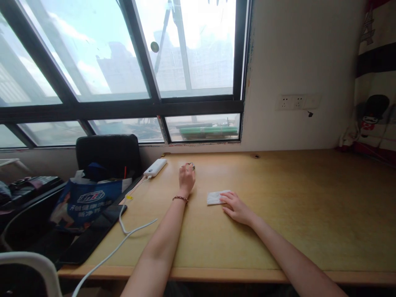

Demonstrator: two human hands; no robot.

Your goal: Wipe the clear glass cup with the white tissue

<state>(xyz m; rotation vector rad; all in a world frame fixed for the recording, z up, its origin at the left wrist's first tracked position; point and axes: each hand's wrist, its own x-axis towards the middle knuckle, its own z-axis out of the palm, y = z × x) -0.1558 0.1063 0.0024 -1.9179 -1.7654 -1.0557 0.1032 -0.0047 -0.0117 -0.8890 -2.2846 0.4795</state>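
My left hand (187,178), with a beaded bracelet (180,199) at its wrist, reaches toward the back of the table. Its fingers curl at a small dark, shiny object (192,166), mostly hidden, so I cannot make out its kind. Nearer and to the right, a flat white folded tissue (214,199) lies on the tabletop. My right hand (237,208) rests at the tissue's right end, fingers stretched out over it and thumb apart on the table.
A white power bank (155,168) lies at the table's (293,214) left edge, its white cable (123,235) trailing forward. On the left are a black chair (108,154), a blue bag (88,202) and a flat black panel (95,235). A window and wall stand behind.
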